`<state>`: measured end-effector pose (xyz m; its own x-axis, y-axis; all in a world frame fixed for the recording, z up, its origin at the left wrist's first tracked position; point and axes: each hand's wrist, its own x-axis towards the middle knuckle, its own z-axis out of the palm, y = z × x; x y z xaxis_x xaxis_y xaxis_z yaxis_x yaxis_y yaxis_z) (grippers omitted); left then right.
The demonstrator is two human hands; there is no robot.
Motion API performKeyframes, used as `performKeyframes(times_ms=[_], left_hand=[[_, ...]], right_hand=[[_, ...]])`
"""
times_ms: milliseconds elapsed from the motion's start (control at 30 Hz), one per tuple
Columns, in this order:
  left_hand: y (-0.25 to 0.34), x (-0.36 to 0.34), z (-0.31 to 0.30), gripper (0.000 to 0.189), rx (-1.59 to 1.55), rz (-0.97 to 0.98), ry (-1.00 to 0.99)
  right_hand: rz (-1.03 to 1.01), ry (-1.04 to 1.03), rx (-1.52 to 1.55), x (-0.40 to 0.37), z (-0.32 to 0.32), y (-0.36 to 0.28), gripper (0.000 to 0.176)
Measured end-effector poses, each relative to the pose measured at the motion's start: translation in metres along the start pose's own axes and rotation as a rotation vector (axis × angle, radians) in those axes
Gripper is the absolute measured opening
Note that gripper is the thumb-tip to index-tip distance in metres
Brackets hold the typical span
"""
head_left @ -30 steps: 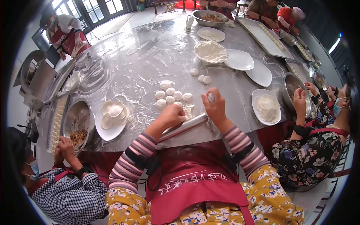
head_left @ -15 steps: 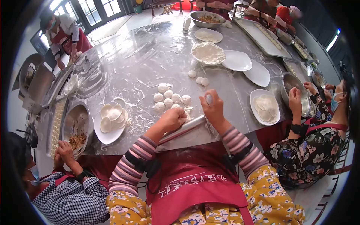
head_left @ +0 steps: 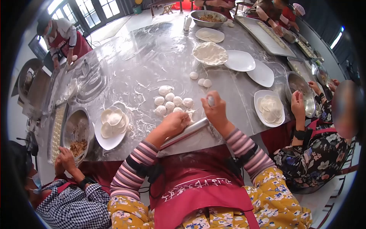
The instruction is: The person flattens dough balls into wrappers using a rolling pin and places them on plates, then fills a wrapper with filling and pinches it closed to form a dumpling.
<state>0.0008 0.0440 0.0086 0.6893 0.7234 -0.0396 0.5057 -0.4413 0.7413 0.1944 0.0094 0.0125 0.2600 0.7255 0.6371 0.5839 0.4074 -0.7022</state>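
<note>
At a flour-dusted steel table (head_left: pixel 145 65), a person in a red apron and striped sleeves works a wooden rolling pin (head_left: pixel 187 132) at the near edge. The left hand (head_left: pixel 173 124) is curled into a loose fist over the pin's upper end. The right hand (head_left: pixel 218 111) is raised just beyond it, fingers pinched around a small pale object. Whether that is a bit of dough or something else cannot be told.

Over the last second almost nothing has changed. Both hands keep their grips, the left has slid only slightly toward the body, and the pin lies on the same slant. This reads as the middle of a rolling stroke, not a pick-up or a put-down.

The cluster of dough balls (head_left: pixel 170 102) sits untouched just ahead of the hands, and three more pieces (head_left: pixel 202 80) lie farther out.

To the left, flat wrappers (head_left: pixel 112 118) are heaped on a white plate (head_left: pixel 110 144) beside a metal bowl (head_left: pixel 66 122) of filling, where a co-worker's hands (head_left: pixel 66 158) are busy. To the right, another co-worker's hand (head_left: pixel 297 101) is lifted beside a second plate (head_left: pixel 261 95) of wrappers. A mound of flour (head_left: pixel 210 53) stands near the table's centre.
</note>
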Motion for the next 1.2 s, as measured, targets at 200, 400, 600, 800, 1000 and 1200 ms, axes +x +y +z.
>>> performKeyframes(times_ms=[200, 400, 600, 800, 1000, 1200], left_hand=[[0.010, -0.018, -0.009, 0.012, -0.405, -0.282, -0.099], [0.007, 0.000, -0.004, 0.013, 0.097, -0.059, -0.043], [0.010, -0.011, -0.005, 0.013, 0.067, -0.024, -0.060], [0.021, -0.020, 0.000, 0.014, -0.079, -0.103, -0.066], [0.022, 0.003, -0.001, 0.018, 0.109, -0.091, -0.028], [0.009, -0.022, -0.002, 0.012, -0.110, -0.138, -0.042]], right_hand=[[-0.165, -0.009, -0.198, -0.037, -0.041, -0.023, 0.020], [0.025, 0.034, 0.009, 0.006, 0.009, 0.002, 0.022], [-0.019, 0.012, -0.038, -0.029, -0.028, -0.018, 0.021], [0.009, 0.052, -0.049, -0.028, -0.027, -0.017, 0.020], [-0.049, 0.057, -0.007, 0.003, 0.003, -0.002, 0.020], [0.131, 0.020, 0.015, -0.058, -0.051, -0.035, 0.020]])
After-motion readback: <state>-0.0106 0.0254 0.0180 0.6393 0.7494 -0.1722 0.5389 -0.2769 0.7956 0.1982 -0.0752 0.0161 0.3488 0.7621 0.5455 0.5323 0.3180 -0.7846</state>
